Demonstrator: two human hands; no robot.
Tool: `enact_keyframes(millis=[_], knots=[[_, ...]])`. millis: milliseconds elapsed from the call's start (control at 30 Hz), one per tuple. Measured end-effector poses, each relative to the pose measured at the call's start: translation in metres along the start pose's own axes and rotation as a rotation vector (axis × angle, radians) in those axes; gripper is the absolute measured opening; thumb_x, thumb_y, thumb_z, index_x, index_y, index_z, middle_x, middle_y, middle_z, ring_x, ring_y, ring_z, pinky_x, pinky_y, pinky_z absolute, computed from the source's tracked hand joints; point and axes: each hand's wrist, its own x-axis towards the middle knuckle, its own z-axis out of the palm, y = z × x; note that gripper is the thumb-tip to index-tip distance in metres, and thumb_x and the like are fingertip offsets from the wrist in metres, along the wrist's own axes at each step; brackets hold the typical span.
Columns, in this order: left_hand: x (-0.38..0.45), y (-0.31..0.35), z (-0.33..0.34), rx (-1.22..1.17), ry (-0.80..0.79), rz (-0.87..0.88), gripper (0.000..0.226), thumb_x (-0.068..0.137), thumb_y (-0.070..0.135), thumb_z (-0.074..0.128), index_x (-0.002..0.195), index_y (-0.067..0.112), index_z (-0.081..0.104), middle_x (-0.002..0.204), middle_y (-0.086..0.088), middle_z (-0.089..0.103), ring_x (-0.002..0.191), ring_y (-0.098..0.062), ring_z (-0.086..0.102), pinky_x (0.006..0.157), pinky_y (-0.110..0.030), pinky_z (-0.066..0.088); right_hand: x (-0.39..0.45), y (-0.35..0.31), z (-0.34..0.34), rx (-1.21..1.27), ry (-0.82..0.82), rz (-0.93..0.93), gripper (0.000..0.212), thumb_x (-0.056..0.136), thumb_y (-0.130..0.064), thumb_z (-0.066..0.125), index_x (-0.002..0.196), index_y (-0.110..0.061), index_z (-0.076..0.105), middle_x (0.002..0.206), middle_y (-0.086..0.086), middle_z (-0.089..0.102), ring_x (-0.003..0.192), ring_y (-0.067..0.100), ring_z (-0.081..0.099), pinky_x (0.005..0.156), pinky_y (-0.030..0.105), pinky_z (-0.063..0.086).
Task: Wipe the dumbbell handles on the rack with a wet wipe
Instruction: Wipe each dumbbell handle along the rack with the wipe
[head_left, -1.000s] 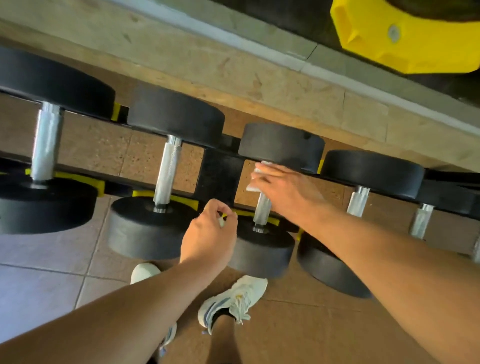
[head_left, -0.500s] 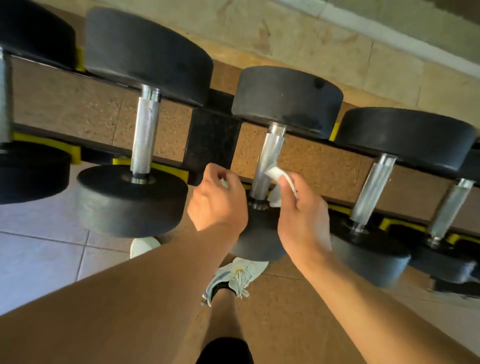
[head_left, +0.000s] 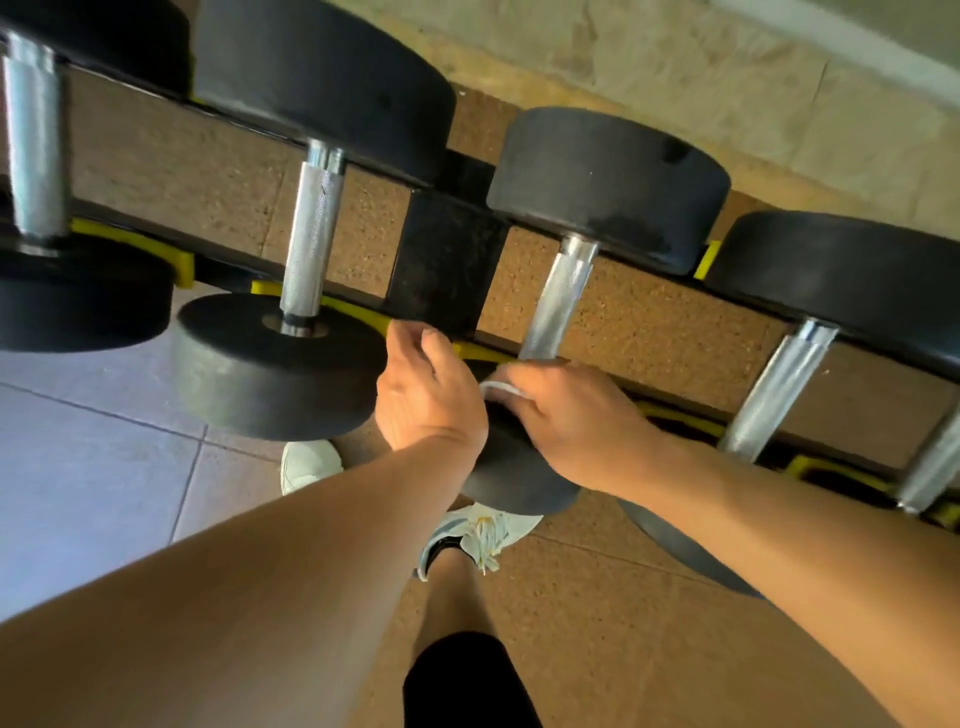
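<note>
Black rack (head_left: 447, 260) w/ yellow cradles (head_left: 680, 415) carried four dumbbells (head_left: 311, 218) side by side, handles across the rails. Rack stood on brown speckled floor (head_left: 597, 623); grey tiles (head_left: 88, 457) at left.

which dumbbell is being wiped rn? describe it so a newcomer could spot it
On the black rack, look just right of its upright post. That dumbbell's chrome handle runs down into the right hand holding a white wet wipe. It is the only handle with hands at its near end.

Dumbbells lie side by side across the rack (head_left: 447, 260); the right hand (head_left: 576, 421) holds a wipe (head_left: 498, 387) at the middle handle's (head_left: 558, 304) near end; the left hand (head_left: 426, 389) is just left of it.
</note>
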Motion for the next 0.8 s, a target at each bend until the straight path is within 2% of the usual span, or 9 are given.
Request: enact_keyframes(millis=[33, 100, 167, 200, 267, 367, 567, 667, 800], knots=[[0.000, 0.000, 0.000, -0.016, -0.001, -0.005, 0.021, 0.102, 0.028, 0.034, 0.101, 0.025, 0.055, 0.078, 0.008, 0.054, 0.075, -0.018, 0.048, 0.073, -0.033, 0.031, -0.002, -0.002, -0.003, 0.176, 0.034, 0.086, 0.027, 0.105, -0.033, 0.044, 0.111, -0.023, 0.069, 0.095, -0.002, 0.073, 0.088, 0.015, 0.066, 0.076, 0.038, 0.053], [0.000, -0.001, 0.001, -0.041, -0.012, -0.005, 0.018, 0.102, 0.027, 0.035, 0.098, 0.027, 0.053, 0.075, 0.014, 0.051, 0.069, -0.009, 0.048, 0.073, -0.033, 0.033, -0.002, -0.004, -0.017, 0.354, 0.254, 0.169, 0.030, 0.106, -0.033, 0.043, 0.117, -0.020, 0.068, 0.092, -0.008, 0.070, 0.078, 0.006, 0.063, 0.064, 0.019, 0.050], [0.000, 0.000, 0.001, -0.060, -0.019, -0.008, 0.018, 0.102, 0.027, 0.035, 0.097, 0.030, 0.052, 0.076, 0.014, 0.053, 0.071, -0.002, 0.049, 0.074, -0.035, 0.038, 0.008, -0.004, -0.036, 0.170, 0.512, 0.009, 0.030, 0.105, -0.023, 0.047, 0.129, -0.016, 0.063, 0.105, -0.009, 0.069, 0.092, 0.002, 0.066, 0.074, 0.008, 0.050], [0.000, 0.000, 0.001, -0.066, -0.016, -0.011, 0.018, 0.102, 0.027, 0.034, 0.097, 0.029, 0.052, 0.076, 0.014, 0.054, 0.072, -0.002, 0.050, 0.074, -0.035, 0.039, 0.017, 0.003, -0.041, 0.019, 0.552, -0.138, 0.031, 0.103, -0.013, 0.051, 0.132, -0.013, 0.062, 0.117, -0.002, 0.070, 0.109, 0.008, 0.066, 0.089, 0.014, 0.052], [0.001, -0.001, 0.002, -0.071, -0.007, -0.010, 0.020, 0.102, 0.026, 0.035, 0.097, 0.028, 0.054, 0.077, 0.013, 0.055, 0.072, -0.003, 0.051, 0.073, -0.033, 0.037, 0.035, 0.028, -0.041, -0.355, 0.411, -0.405, 0.039, 0.094, 0.002, 0.052, 0.129, -0.010, 0.064, 0.133, 0.009, 0.064, 0.132, 0.023, 0.054, 0.111, 0.036, 0.043], [0.001, -0.001, 0.003, -0.061, 0.001, -0.014, 0.021, 0.101, 0.026, 0.035, 0.097, 0.026, 0.056, 0.077, 0.012, 0.055, 0.071, -0.004, 0.050, 0.072, -0.032, 0.035, 0.039, 0.053, -0.033, -0.583, 0.211, -0.415, 0.041, 0.093, -0.004, 0.040, 0.123, -0.007, 0.068, 0.138, 0.013, 0.061, 0.140, 0.028, 0.044, 0.121, 0.043, 0.025], [0.003, -0.001, 0.002, -0.031, -0.009, -0.004, 0.022, 0.099, 0.028, 0.035, 0.097, 0.025, 0.057, 0.082, 0.003, 0.060, 0.078, -0.022, 0.053, 0.074, -0.037, 0.037, 0.011, 0.042, -0.009, -0.298, 0.071, -0.290, 0.043, 0.091, 0.000, 0.058, 0.129, -0.018, 0.066, 0.144, 0.002, 0.056, 0.142, 0.015, 0.041, 0.122, 0.027, 0.020], [0.003, 0.000, 0.001, -0.024, -0.018, -0.012, 0.022, 0.100, 0.029, 0.035, 0.099, 0.025, 0.057, 0.087, 0.003, 0.058, 0.080, -0.021, 0.048, 0.075, -0.033, 0.031, -0.014, 0.029, 0.004, 0.073, -0.024, -0.113, 0.035, 0.101, -0.016, 0.054, 0.131, -0.030, 0.065, 0.142, -0.016, 0.055, 0.136, -0.008, 0.037, 0.114, 0.009, 0.020], [0.004, -0.001, 0.001, -0.029, -0.038, -0.003, 0.022, 0.099, 0.030, 0.035, 0.100, 0.026, 0.056, 0.091, 0.000, 0.060, 0.083, -0.022, 0.050, 0.076, -0.034, 0.032, -0.043, 0.030, 0.001, 0.261, -0.037, 0.084, 0.028, 0.104, -0.032, 0.046, 0.120, -0.034, 0.069, 0.117, -0.025, 0.069, 0.112, -0.008, 0.059, 0.094, 0.026, 0.049]])
